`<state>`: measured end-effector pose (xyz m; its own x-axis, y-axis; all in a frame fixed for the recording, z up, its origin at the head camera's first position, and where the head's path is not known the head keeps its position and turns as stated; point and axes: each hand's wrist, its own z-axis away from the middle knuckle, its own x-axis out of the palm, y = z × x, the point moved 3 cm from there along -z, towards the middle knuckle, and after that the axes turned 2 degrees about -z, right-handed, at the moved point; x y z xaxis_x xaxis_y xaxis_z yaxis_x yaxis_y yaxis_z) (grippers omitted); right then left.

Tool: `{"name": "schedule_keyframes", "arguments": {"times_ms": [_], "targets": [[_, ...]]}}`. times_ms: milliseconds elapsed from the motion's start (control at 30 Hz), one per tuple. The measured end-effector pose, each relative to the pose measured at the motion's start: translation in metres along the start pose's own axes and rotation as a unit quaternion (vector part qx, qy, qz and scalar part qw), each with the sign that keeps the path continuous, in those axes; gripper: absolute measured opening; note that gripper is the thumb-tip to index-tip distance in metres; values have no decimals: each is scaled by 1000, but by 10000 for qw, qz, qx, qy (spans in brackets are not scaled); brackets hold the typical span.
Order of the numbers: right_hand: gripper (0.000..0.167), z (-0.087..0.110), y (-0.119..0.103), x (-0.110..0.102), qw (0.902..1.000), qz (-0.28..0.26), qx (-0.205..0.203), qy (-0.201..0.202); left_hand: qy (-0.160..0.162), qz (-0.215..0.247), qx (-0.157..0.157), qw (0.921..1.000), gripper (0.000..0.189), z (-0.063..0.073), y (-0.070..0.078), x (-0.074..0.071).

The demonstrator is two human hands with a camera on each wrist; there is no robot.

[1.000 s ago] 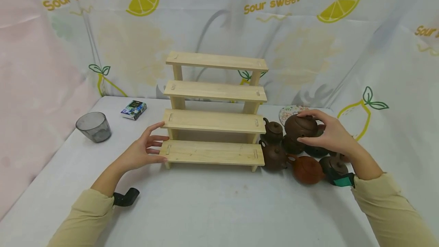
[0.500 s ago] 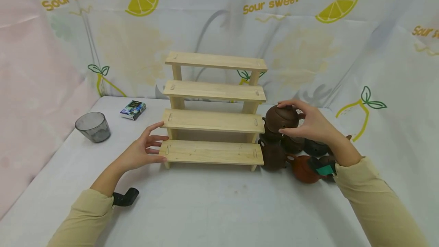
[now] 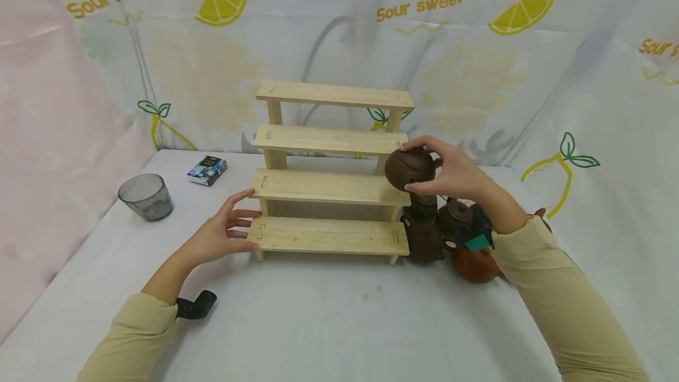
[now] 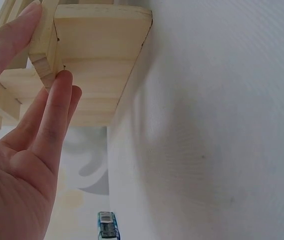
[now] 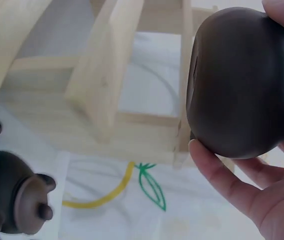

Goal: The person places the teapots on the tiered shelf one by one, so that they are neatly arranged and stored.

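My right hand grips a dark brown teapot between thumb and fingers, raised in front of the right end of the stepped wooden shelf. In the right wrist view the rounded teapot fills the upper right, fingertips against its body. My left hand holds the left end of the shelf's lower steps. In the left wrist view, thumb and fingers of the left hand lie on either side of a board's end.
More teapots crowd the shelf's right side, among them a reddish-brown teapot and a dark teapot. A grey glass cup and a small printed box stand on the white table to the left. A printed curtain hangs behind.
My right hand has carried the teapot leftward and slightly up, from over the other teapots to the shelf's right end. The left hand stays at the shelf.
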<state>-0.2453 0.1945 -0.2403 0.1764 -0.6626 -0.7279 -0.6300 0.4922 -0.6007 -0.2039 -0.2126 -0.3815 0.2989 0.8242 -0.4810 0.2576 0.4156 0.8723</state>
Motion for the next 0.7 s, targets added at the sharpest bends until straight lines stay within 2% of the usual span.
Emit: {"name": "schedule_keyframes", "arguments": {"times_ms": [167,700], "targets": [[55,-17,-6,2,10000,-45,-53,-28,11,-8,-41,10000,106,0,1,0],[54,-78,-33,21,9963,-349,-745,-245,-23,124,-105,9999,107,0,1,0]]}}
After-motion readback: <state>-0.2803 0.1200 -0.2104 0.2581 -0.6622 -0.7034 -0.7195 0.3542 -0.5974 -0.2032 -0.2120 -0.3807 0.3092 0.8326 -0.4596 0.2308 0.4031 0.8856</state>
